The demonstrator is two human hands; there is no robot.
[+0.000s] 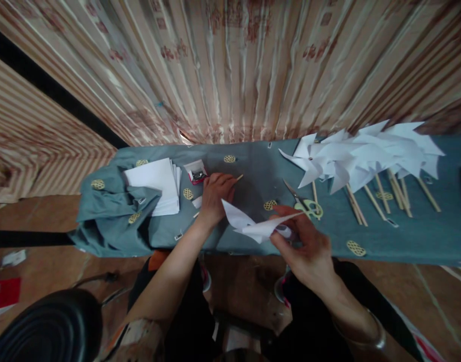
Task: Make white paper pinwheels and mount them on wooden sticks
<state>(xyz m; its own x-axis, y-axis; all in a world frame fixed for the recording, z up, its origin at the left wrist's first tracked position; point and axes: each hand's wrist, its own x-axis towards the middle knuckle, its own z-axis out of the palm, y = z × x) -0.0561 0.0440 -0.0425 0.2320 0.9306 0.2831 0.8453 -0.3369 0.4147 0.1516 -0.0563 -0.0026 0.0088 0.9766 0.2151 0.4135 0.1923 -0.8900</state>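
Note:
My right hand (307,251) pinches a white paper pinwheel (258,229) by its edge above the near side of the table; no stick shows on it. Over the table's middle, my left hand (217,193) is closed round a thin wooden stick (240,177), whose tip sticks out past the fingers. Just left of that hand lies an open small box (196,172) with dark metal pieces in it, too small to name. Scissors (307,207) with pale green handles rest beyond my right hand.
A stack of white paper sheets (158,183) lies at the left, partly under a fold of the grey-green tablecloth (249,161). Several finished paper pinwheels (362,153) on sticks overlap at the right. A patterned curtain (230,75) hangs behind, and a black round seat (49,327) stands lower left.

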